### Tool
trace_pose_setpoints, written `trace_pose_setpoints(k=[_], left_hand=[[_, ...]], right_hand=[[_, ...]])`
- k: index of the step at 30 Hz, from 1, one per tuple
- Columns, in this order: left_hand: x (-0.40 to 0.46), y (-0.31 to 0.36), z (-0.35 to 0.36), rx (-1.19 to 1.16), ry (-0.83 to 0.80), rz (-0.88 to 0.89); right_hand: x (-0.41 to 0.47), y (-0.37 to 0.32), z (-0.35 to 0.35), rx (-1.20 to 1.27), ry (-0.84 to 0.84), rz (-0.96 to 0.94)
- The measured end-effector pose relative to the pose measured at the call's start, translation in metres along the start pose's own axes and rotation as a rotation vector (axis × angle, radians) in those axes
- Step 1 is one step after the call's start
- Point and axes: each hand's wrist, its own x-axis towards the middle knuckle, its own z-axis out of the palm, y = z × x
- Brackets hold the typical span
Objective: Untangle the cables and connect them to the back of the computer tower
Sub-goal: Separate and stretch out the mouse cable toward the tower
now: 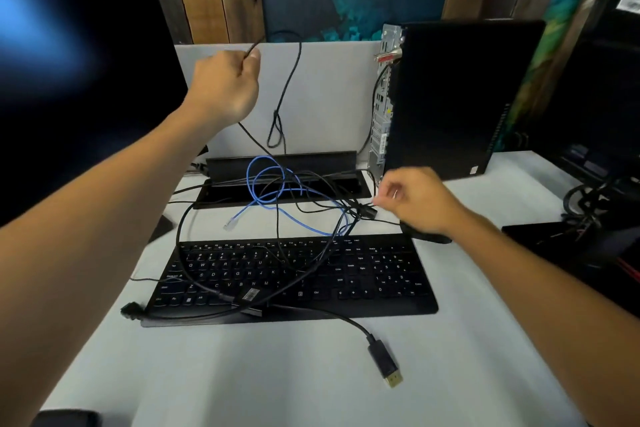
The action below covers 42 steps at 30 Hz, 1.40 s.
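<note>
Cables in a knot, one lifted clear

Left hand (pixel 225 87) is raised, its grip closed around a thin black cable (pixel 258 144) that runs down into the tangle (pixel 294 204) lying over the keyboard (pixel 291 277). Right hand (pixel 414 201) pinches at a dark plug near the tangle's right edge; it is too blurred to make out more. A blue network cable (pixel 266 184) loops through the knot. The computer tower (pixel 446 97) stands upright at the back right of the surface (pixel 242 374), ports facing left. A DisplayPort plug (pixel 384 362) lies loose in front.
</note>
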Motion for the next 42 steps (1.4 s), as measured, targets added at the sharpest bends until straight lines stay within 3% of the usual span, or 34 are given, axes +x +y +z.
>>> trace_pose_setpoints(k=[4,7,12,16,20,22,24,27,29,31,34,38,42], left_hand=[[-0.004,-0.023,0.011,0.123,0.002,0.011],[-0.013,-0.038,0.019,0.237,-0.063,-0.013],[-0.041,-0.068,0.039,0.366,-0.232,-0.046],[-0.066,-0.087,0.061,0.337,-0.388,-0.095],[-0.083,-0.09,0.07,0.26,-0.581,-0.111],[-0.083,-0.08,0.073,0.314,-0.566,-0.168],[-0.086,-0.052,0.07,0.381,-0.417,-0.143],[-0.097,0.0,0.069,0.263,-0.17,0.153],[-0.107,0.037,0.078,0.123,-0.281,0.384],[-0.122,0.067,0.099,0.077,-0.538,0.49],[-0.136,0.086,0.136,0.15,-0.737,0.459],[-0.132,0.074,0.151,0.017,-0.69,0.348],[-0.107,0.03,0.136,0.108,-0.628,0.355]], right_hand=[[-0.011,0.004,0.046,-0.225,-0.257,0.11],[-0.004,0.019,0.06,-0.422,-0.225,0.199],[-0.009,0.039,0.054,-0.256,-0.18,0.169],[-0.024,0.055,0.037,-0.113,0.026,0.039],[-0.043,0.061,0.012,-0.119,0.227,0.098],[-0.053,0.065,0.003,-0.15,0.253,0.223],[-0.062,0.067,-0.002,-0.173,0.276,0.313],[-0.072,0.066,-0.003,-0.178,0.314,0.337],[-0.077,0.06,0.0,-0.174,0.337,0.309],[-0.08,0.053,0.003,-0.159,0.37,0.232],[-0.084,0.045,0.002,-0.135,0.478,0.085],[-0.088,0.049,-0.008,-0.157,0.602,0.062],[-0.089,0.068,-0.016,-0.201,0.61,0.194]])
